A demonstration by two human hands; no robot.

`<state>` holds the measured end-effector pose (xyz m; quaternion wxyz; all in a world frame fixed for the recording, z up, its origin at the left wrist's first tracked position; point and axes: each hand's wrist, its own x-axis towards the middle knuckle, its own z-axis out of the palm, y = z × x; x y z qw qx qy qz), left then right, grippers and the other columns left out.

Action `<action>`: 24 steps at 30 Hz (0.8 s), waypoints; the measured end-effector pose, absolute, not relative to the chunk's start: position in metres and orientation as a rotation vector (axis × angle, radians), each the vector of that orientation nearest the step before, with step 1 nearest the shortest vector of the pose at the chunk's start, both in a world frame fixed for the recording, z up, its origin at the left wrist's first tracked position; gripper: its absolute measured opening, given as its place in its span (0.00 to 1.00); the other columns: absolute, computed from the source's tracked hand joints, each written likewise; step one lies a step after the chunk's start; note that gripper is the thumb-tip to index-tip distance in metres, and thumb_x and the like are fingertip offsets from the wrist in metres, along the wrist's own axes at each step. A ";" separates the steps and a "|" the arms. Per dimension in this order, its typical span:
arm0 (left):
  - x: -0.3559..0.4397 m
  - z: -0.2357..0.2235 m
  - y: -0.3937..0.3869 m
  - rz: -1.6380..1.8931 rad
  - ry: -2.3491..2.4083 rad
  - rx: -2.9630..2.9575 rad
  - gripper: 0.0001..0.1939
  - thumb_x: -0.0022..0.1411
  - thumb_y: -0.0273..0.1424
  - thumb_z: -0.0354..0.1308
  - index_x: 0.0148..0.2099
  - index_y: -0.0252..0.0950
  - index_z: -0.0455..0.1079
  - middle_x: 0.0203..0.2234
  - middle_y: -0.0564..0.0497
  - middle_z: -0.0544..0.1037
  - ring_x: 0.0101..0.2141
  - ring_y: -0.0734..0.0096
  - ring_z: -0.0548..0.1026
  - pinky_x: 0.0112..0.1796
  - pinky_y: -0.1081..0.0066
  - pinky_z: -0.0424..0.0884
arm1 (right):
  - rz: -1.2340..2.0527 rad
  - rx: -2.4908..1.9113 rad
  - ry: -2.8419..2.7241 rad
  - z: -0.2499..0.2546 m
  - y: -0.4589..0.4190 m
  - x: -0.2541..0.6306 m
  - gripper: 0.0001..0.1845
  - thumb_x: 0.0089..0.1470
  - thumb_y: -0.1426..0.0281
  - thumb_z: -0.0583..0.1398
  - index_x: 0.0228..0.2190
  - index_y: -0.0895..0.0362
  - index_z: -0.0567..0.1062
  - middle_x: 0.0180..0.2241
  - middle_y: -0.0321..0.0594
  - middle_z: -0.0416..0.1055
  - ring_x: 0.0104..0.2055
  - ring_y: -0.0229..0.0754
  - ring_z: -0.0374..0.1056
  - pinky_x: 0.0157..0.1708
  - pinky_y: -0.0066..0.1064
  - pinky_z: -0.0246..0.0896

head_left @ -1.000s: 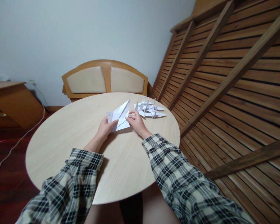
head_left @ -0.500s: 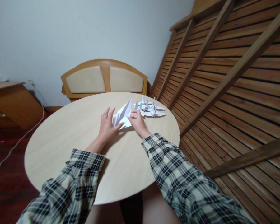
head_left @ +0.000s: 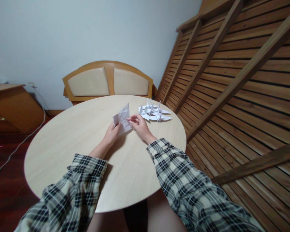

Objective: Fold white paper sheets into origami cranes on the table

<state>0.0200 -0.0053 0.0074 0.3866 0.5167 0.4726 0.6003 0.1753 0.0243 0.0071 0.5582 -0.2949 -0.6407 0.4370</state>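
A creased sheet of white paper [head_left: 124, 116], partly folded, is held up off the table between my two hands. My left hand [head_left: 113, 132] grips its left side, thumb in front and the other fingers hidden behind the sheet. On the right edge, my right hand [head_left: 140, 126] pinches the paper between thumb and fingertips. Just beyond my right hand, several folded white paper cranes [head_left: 158, 116] stand grouped on the pale round table [head_left: 74, 138].
A padded headboard [head_left: 88, 82] leans at the wall behind the table. Slatted wooden panels [head_left: 232, 80] slope along the right side. At left are a wooden desk [head_left: 16, 106] and a white cable [head_left: 21, 143] running over the dark floor.
The paper has been tilted up and shifted slightly left. My left hand's raised, spread fingers have closed around its left side; my right hand still pinches the right edge.
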 end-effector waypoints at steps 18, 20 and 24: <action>0.009 0.012 0.001 1.386 1.103 0.942 0.13 0.49 0.28 0.58 0.40 0.37 0.71 0.33 0.47 0.79 0.41 0.58 0.76 0.40 0.62 0.74 | 0.741 -0.786 -1.811 -0.002 0.027 0.180 0.19 0.51 0.82 0.54 0.40 0.54 0.76 0.44 0.40 0.68 0.46 0.38 0.66 0.46 0.36 0.65; 0.010 0.013 0.000 1.379 1.074 0.944 0.16 0.45 0.26 0.59 0.40 0.37 0.72 0.33 0.47 0.80 0.42 0.57 0.76 0.41 0.63 0.73 | 0.730 -0.803 -1.781 -0.002 0.029 0.180 0.16 0.53 0.81 0.55 0.39 0.54 0.76 0.42 0.39 0.69 0.44 0.38 0.66 0.45 0.35 0.65; 0.011 0.013 -0.002 1.395 1.039 0.953 0.21 0.40 0.23 0.60 0.41 0.37 0.72 0.33 0.46 0.80 0.42 0.56 0.76 0.40 0.64 0.73 | 0.737 -0.807 -1.749 -0.002 0.030 0.182 0.14 0.54 0.79 0.56 0.38 0.53 0.76 0.42 0.39 0.70 0.41 0.37 0.66 0.43 0.34 0.64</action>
